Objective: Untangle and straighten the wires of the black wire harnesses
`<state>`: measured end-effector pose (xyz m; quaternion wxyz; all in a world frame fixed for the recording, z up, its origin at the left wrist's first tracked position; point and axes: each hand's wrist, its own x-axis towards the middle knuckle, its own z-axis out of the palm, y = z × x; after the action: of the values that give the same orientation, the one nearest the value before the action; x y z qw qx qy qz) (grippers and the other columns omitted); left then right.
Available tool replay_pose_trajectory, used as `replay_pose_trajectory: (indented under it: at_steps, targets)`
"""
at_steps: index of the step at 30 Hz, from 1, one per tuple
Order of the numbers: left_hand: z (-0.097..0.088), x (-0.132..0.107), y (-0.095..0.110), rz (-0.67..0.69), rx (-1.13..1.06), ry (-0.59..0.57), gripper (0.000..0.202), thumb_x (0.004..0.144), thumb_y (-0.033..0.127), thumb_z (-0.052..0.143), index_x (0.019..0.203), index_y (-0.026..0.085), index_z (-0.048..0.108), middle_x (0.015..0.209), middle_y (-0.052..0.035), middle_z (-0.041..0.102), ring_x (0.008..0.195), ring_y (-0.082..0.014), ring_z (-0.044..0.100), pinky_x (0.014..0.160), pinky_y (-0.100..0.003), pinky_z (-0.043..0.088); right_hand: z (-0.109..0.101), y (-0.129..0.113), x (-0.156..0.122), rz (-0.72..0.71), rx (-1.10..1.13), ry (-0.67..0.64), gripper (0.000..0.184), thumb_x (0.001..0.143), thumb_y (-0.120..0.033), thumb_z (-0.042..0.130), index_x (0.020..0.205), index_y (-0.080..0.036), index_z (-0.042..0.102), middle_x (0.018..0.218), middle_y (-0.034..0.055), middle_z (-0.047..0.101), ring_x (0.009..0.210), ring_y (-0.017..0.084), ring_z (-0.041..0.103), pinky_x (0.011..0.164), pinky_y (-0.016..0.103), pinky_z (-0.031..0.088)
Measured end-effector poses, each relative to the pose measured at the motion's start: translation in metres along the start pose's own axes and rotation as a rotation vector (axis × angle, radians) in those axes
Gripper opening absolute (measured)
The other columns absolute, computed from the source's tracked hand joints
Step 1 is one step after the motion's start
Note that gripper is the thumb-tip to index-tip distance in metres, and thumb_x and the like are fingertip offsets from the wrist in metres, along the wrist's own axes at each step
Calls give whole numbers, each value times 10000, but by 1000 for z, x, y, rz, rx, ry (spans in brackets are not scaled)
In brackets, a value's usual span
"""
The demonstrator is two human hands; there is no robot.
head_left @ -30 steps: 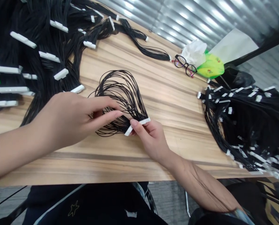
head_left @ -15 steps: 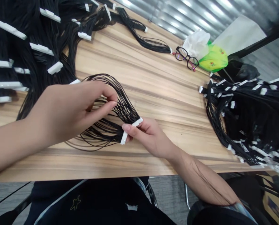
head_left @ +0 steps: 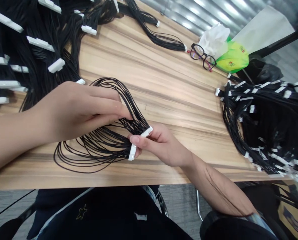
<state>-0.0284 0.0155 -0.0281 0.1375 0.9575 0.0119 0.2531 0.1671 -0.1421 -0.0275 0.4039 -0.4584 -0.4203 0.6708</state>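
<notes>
A looped wire harness (head_left: 114, 135) of thin black wires, with white connectors at both ends, is held above the table. My right hand (head_left: 161, 143) is closed on the ends, thumb across the two white connectors (head_left: 132, 151), which sit at an angle to each other. Inside the loop, my left hand (head_left: 89, 108) has its fingers and thumb drawn together on some of the black wires near the upper connector. Its fingertips are partly hidden among them. Several wires sag in a wide loop below the left hand.
Heaped harnesses (head_left: 39, 63) cover the table's left side, and another pile (head_left: 269, 116) lies at the right. One bundle (head_left: 161, 41) is at the back, beside eyeglasses (head_left: 202, 57), crumpled white tissue (head_left: 215, 36) and a green packet (head_left: 234, 58). The wooden table's front edge (head_left: 101, 185) runs below my hands.
My left hand has moved slightly right and its fingertips have gone in among the wires. The lower wires have spread into a wider loop. My right hand keeps its hold.
</notes>
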Motion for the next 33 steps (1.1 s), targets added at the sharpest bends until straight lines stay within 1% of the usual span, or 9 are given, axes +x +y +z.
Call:
replay_pose_trajectory:
  at_steps: [3, 6, 8, 13, 16, 20, 25, 29, 33]
  targets:
    - [-2, 1, 10, -75, -51, -12, 203, 1084, 334, 507, 1089, 287, 704, 886, 79, 729, 750, -27, 659, 572, -155, 424, 0, -2, -1, -7, -3, 3, 433, 880, -560, 750, 662, -188, 697, 690, -15, 717, 682, 106, 665, 741, 257, 584]
    - [-1, 4, 20, -255, -211, 46, 170, 1050, 396, 595, 1024, 291, 726, 893, 84, 747, 725, -25, 645, 649, -159, 470, 0, -2, -1, 7, -17, 3, 476, 885, -611, 716, 661, -191, 690, 694, -9, 716, 694, 119, 674, 753, 276, 596]
    - [1, 6, 22, -285, -247, 79, 152, 1043, 365, 611, 982, 297, 733, 864, 81, 744, 707, -38, 638, 654, -181, 476, 0, -1, 0, 14, -20, -15, 473, 879, -609, 725, 667, -187, 696, 688, -8, 716, 688, 119, 673, 752, 276, 595]
    - [0, 8, 14, -177, -289, -35, 227, 1074, 343, 515, 1028, 311, 735, 795, 49, 713, 677, -77, 649, 615, -213, 467, -1, 2, 1, 3, -51, -92, 457, 916, -583, 696, 691, -186, 724, 694, -6, 723, 695, 116, 672, 733, 259, 577]
    - [-2, 5, 7, -132, -286, -115, 284, 1092, 353, 455, 1088, 322, 737, 877, 35, 744, 748, -88, 697, 619, -208, 477, -1, 2, 1, -13, -48, -122, 437, 927, -556, 695, 701, -184, 732, 702, -7, 723, 700, 109, 670, 730, 247, 565]
    - [0, 0, 4, -64, -171, -83, 258, 1086, 337, 478, 1165, 350, 724, 1005, 68, 777, 838, -75, 727, 628, -184, 495, 0, 1, 1, -6, -5, -121, 430, 943, -530, 686, 699, -177, 719, 688, -15, 706, 682, 97, 665, 741, 245, 575]
    - [1, 3, 8, -25, -195, -81, 236, 1086, 358, 495, 1207, 351, 698, 982, 91, 784, 801, -47, 724, 624, -162, 495, 0, 2, 1, 3, 23, -124, 409, 940, -515, 699, 714, -175, 719, 674, -21, 699, 667, 91, 658, 736, 238, 576]
    - [1, 3, 10, -54, -195, -70, 234, 1092, 379, 487, 1121, 311, 709, 955, 76, 783, 783, -47, 720, 616, -163, 478, 0, 1, 1, 11, 32, -143, 419, 947, -510, 691, 701, -172, 715, 692, -14, 701, 681, 92, 656, 740, 236, 576]
    - [3, 2, 12, -81, -188, -71, 250, 1098, 386, 466, 1129, 314, 703, 942, 88, 772, 764, -38, 710, 613, -161, 469, 2, 1, 0, 4, 6, -118, 421, 925, -523, 713, 694, -171, 705, 697, -12, 697, 689, 101, 652, 727, 242, 572]
